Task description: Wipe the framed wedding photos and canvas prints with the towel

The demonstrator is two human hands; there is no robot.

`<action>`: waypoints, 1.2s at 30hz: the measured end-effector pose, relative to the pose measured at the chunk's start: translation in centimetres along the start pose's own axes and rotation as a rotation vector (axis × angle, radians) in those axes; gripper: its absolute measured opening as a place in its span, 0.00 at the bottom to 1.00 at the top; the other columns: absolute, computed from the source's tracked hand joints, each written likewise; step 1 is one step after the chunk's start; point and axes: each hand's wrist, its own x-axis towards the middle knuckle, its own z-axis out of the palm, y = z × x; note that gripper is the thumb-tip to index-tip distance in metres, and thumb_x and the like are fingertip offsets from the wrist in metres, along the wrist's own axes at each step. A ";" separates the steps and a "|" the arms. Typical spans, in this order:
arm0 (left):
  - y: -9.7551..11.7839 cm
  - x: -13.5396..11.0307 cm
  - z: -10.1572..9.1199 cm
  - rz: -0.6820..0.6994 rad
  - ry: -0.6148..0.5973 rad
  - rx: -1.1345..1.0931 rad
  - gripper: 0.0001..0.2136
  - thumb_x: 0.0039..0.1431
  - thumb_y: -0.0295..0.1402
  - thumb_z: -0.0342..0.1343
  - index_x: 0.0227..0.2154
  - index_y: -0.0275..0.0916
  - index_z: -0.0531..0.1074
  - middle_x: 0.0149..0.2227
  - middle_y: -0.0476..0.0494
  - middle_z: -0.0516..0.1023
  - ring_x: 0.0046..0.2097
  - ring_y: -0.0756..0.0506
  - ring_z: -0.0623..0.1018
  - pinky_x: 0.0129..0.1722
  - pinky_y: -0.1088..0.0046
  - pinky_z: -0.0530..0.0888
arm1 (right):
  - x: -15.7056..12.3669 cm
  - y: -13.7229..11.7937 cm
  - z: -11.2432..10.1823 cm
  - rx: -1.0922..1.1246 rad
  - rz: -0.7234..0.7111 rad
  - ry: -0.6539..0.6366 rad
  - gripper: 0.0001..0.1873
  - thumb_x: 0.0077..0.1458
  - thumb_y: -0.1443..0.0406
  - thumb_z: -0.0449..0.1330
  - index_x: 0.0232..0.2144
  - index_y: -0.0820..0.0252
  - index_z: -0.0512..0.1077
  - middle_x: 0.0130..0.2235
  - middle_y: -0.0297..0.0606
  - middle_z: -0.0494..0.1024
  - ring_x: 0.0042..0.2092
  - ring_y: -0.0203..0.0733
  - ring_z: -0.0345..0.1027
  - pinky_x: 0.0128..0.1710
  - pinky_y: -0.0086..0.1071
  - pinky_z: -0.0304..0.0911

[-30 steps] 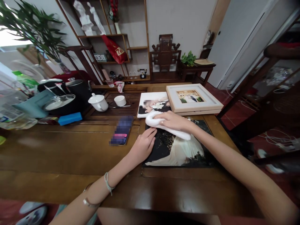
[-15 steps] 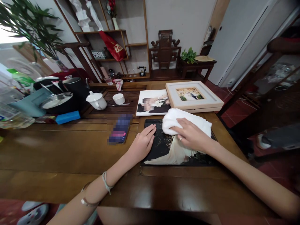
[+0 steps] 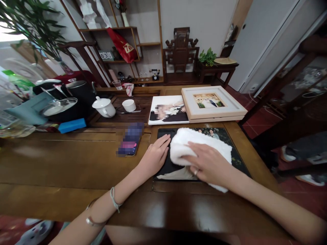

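Note:
A dark photo panel lies flat near the front right of the wooden table, showing people and a pale dress. On top of it is a folded white towel, covering much of the picture. My right hand grips the towel from above, its fingers closed over the cloth, and a ring shows on one finger. Flat on the panel's left edge rests my left hand, fingers stretched out and holding nothing. A corner of the towel hangs past the panel's near edge.
Behind the panel lie a white photo board and pale framed pictures. A phone lies left of my left hand. Further left are a white cup, a lidded white teapot, a blue box and a black pot.
My right hand and the towel have moved toward me over the panel, uncovering its far part with the people. My left hand stays in place. The view has shifted slightly.

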 end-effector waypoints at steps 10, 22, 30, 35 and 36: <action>0.0 -0.1 -0.5 -0.006 -0.054 -0.026 0.23 0.62 0.23 0.45 0.60 0.35 0.61 0.64 0.33 0.61 0.66 0.38 0.60 0.60 0.51 0.66 | -2.1 -7.2 0.9 -0.113 -0.195 0.121 0.08 0.56 0.67 0.57 0.30 0.64 0.77 0.56 0.62 0.68 0.56 0.67 0.63 0.50 0.52 0.61; 0.2 0.0 0.2 -0.011 0.019 0.012 0.19 0.67 0.28 0.41 0.58 0.35 0.63 0.62 0.35 0.64 0.64 0.40 0.63 0.59 0.53 0.67 | 1.3 5.0 0.3 0.064 0.080 0.070 0.22 0.51 0.74 0.52 0.47 0.60 0.74 0.56 0.52 0.70 0.59 0.56 0.60 0.55 0.52 0.58; 0.0 0.0 0.0 -0.009 -0.008 -0.012 0.20 0.65 0.25 0.42 0.59 0.37 0.62 0.63 0.35 0.63 0.65 0.40 0.62 0.59 0.51 0.67 | 0.4 0.4 -0.7 0.057 -0.065 -0.091 0.23 0.47 0.74 0.56 0.46 0.60 0.74 0.60 0.51 0.65 0.62 0.63 0.53 0.55 0.56 0.56; -0.3 -0.1 0.1 -0.008 -0.045 -0.020 0.22 0.61 0.23 0.46 0.59 0.36 0.61 0.64 0.33 0.61 0.65 0.38 0.60 0.59 0.51 0.66 | -1.0 -1.5 -2.0 0.259 -0.182 -0.177 0.19 0.48 0.72 0.56 0.42 0.55 0.76 0.59 0.43 0.68 0.61 0.55 0.57 0.57 0.51 0.54; -0.3 0.0 0.1 -0.011 -0.045 -0.015 0.22 0.62 0.24 0.45 0.59 0.35 0.61 0.64 0.33 0.61 0.66 0.39 0.60 0.59 0.51 0.66 | -1.0 -0.7 -2.0 0.289 -0.160 -0.166 0.19 0.47 0.73 0.55 0.41 0.55 0.76 0.59 0.41 0.69 0.60 0.53 0.58 0.57 0.49 0.55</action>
